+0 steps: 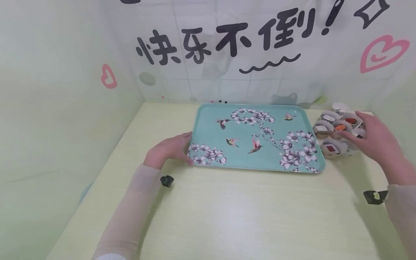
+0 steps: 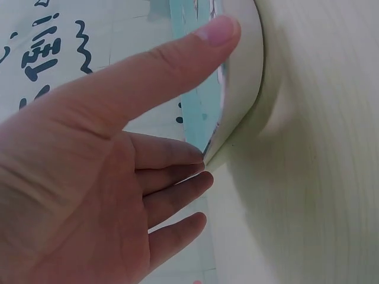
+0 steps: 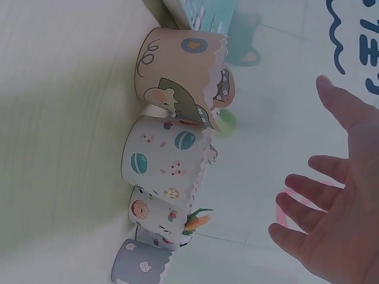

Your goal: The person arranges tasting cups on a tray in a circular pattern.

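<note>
A light-blue tray printed with white blossoms and small birds lies flat near the back of the table. My left hand is at its left edge, thumb near the front corner and fingers further back. In the left wrist view, the fingertips are right at the tray's rim and the fingers are nearly straight. Beside the tray's right end stand several small patterned paper cups with scalloped rims and small items inside. Over their right side hovers my right hand, spread and holding nothing, apart from the cups in the right wrist view.
The pale wooden table runs up to a back wall with black lettering and pink hearts. Pale panels close in the left and right sides. A black wrist camera mount sticks out by the left sleeve.
</note>
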{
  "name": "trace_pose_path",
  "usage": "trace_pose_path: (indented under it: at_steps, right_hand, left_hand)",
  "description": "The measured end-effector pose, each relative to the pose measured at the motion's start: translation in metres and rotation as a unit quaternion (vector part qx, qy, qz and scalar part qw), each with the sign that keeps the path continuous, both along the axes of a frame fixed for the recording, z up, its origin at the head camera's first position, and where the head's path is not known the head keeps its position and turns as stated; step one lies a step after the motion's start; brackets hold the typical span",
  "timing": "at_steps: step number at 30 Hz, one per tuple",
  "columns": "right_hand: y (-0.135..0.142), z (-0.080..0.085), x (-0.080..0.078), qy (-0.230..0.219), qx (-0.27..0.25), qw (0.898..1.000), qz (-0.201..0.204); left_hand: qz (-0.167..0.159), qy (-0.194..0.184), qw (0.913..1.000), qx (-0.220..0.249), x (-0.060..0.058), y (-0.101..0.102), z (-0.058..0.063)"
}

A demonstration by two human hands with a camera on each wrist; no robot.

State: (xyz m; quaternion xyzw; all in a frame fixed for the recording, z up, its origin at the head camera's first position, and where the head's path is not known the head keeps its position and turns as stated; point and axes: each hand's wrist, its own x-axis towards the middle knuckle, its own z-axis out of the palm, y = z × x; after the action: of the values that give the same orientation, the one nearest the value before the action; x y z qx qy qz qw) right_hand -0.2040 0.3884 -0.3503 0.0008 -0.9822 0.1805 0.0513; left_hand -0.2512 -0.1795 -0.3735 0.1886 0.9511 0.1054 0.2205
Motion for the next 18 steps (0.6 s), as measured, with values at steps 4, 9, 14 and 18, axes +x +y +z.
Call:
trace_pose_path:
  at_steps: [4, 9, 14, 18]
  right_hand:
    - [-0.001, 0.001, 0.003, 0.001, -0.006, 1.0, -0.016]
    - [0.001, -0.002, 0.007, 0.013, -0.021, 0.999, -0.036]
    - [0.005, -0.005, 0.012, 0.032, -0.047, 0.997, -0.05]
    - [0.007, -0.007, 0.014, 0.034, -0.06, 0.996, -0.058]
  left_hand:
    - [-0.002, 0.009, 1.0, -0.004, 0.0, -0.002, 0.0]
    - [-0.007, 0.023, 0.9993, -0.028, -0.002, -0.002, 0.002]
    - [-0.001, 0.016, 0.9992, -0.035, -0.003, 0.002, 0.004]
    - [0.005, 0.013, 0.9993, -0.034, -0.002, 0.003, 0.003]
